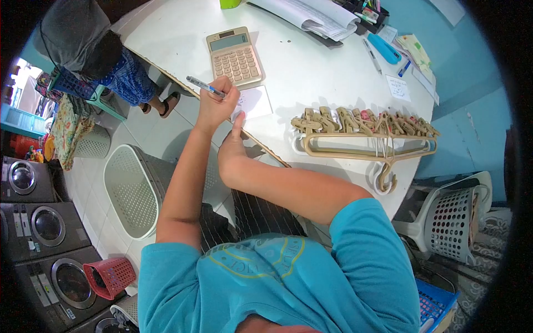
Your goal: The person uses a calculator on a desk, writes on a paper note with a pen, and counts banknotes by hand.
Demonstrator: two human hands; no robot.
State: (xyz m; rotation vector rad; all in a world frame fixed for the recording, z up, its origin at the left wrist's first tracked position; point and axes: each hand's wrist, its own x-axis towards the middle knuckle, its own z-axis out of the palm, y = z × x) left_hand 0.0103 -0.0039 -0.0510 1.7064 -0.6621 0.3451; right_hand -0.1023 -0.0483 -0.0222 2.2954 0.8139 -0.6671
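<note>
My left hand (pixel 220 101) is closed around a pen (pixel 198 84), whose back end sticks out to the upper left. Its tip is hidden by my fingers over a small white paper (pixel 258 103) with some handwriting. At the table's edge is my right hand (pixel 232 145), its thumb stretched toward the paper's lower corner. The other fingers of that hand are mostly hidden, and nothing shows in its grasp. Just beyond the paper lies a gold calculator (pixel 236 58) with 0 on its display.
Hangers with several clips (pixel 366 139) lie at the right of the white table (pixel 311 72). Papers (pixel 311 16) and a blue stapler-like object (pixel 384 49) are farther back. A white basket (pixel 133 191), washing machines (pixel 47 227) and a person (pixel 94 50) are to the left.
</note>
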